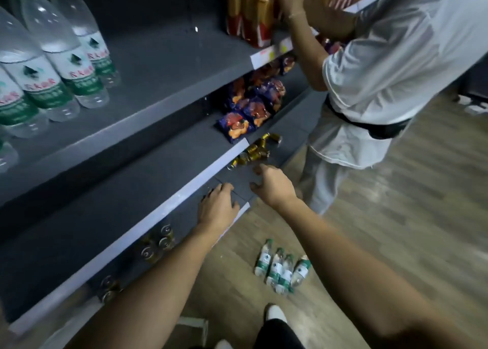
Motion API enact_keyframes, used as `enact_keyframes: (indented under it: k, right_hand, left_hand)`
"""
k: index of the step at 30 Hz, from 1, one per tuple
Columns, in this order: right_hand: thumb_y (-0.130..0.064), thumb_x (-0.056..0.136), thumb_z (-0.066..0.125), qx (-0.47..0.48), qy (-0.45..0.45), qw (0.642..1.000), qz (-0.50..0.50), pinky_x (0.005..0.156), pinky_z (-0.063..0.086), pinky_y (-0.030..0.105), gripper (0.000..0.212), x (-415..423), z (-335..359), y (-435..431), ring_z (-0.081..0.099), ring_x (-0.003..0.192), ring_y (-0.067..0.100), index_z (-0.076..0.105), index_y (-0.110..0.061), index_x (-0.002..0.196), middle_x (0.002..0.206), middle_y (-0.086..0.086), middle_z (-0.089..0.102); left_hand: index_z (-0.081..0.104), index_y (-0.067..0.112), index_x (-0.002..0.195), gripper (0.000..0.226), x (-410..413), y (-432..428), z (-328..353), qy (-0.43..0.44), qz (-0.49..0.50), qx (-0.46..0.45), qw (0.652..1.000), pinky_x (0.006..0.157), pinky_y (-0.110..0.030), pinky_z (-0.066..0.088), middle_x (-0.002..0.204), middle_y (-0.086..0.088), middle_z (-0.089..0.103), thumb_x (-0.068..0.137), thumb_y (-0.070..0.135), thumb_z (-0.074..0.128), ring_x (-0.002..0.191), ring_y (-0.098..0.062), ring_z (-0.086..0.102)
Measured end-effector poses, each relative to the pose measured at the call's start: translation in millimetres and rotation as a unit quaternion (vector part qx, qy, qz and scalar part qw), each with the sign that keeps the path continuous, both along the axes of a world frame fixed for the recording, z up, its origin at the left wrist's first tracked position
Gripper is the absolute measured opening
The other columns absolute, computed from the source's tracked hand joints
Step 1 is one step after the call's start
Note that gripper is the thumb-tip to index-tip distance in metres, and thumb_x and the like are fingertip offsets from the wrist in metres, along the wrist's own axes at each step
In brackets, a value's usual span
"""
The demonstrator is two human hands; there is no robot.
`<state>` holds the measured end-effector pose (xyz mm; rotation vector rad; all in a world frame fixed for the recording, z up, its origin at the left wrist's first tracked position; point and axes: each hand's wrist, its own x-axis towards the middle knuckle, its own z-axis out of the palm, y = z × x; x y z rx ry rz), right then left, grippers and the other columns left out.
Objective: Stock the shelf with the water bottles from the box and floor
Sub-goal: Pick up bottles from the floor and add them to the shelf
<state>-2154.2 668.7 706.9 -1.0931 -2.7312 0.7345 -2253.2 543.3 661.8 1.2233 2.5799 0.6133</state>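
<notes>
The four small clear plastic water bottles with green-and-white labels sat bunched on the wood-look floor, below both hands and closer to the person, between the forearms and nearer the right one. Their caps pointed towards the dark grey lower shelf; whether they stood or lay could not be told. The left hand and right hand hovered empty with fingers loosely curled, so the pick-up probably meant reaching down and back, right hand first
</notes>
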Motion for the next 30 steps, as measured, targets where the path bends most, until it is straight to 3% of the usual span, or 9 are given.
enact_keyframes:
  k: [5,11,17,26,30]
  right_hand:
    - [-0.027,0.085,0.067,-0.035,-0.054,0.997,-0.041,0.087,0.051,0.038,0.048,58,-52,24,0.056,0.115,0.031,0.053,-0.016,0.130,0.124,0.012,0.061]
    - [-0.030,0.084,0.070,-0.091,-0.128,0.985,-0.066,0.091,0.047,0.037,0.057,110,-122,51,0.055,0.119,0.031,0.050,-0.017,0.136,0.131,0.012,0.058]
    - [-0.030,0.083,0.073,-0.165,-0.127,0.971,-0.114,0.094,0.048,0.039,0.063,160,-215,75,0.057,0.117,0.036,0.047,-0.007,0.135,0.128,0.019,0.057]
    - [-0.037,0.082,0.073,-0.200,-0.177,0.945,-0.191,0.097,0.045,0.043,0.071,221,-382,99,0.053,0.119,0.038,0.042,-0.007,0.137,0.131,0.019,0.054]
    - [-0.036,0.083,0.074,-0.217,-0.185,0.933,-0.220,0.099,0.044,0.038,0.072,244,-463,97,0.051,0.123,0.034,0.041,-0.008,0.140,0.138,0.016,0.050]
  left_hand:
    - [0.055,0.014,0.121,0.037,38,25,-41,-0.024,-0.053,-0.070,0.996,0.088,-0.041,0.049,0.123,-0.007,0.058,0.086,0.025,0.064,0.111,-0.031,0.058]
    - [0.053,0.012,0.126,0.044,73,51,-90,-0.056,-0.061,-0.138,0.987,0.093,-0.041,0.047,0.127,-0.010,0.055,0.086,0.024,0.064,0.115,-0.033,0.055]
    - [0.052,0.012,0.126,0.041,102,78,-157,-0.068,-0.047,-0.185,0.979,0.091,-0.044,0.047,0.128,-0.011,0.053,0.089,0.026,0.061,0.116,-0.033,0.053]
    - [0.051,0.014,0.128,0.042,152,113,-315,-0.101,-0.057,-0.208,0.971,0.090,-0.043,0.048,0.127,-0.011,0.053,0.089,0.026,0.061,0.114,-0.033,0.053]
    - [0.052,0.012,0.125,0.038,171,115,-401,-0.120,-0.088,-0.225,0.963,0.085,-0.042,0.048,0.124,-0.011,0.055,0.090,0.027,0.059,0.110,-0.032,0.055]
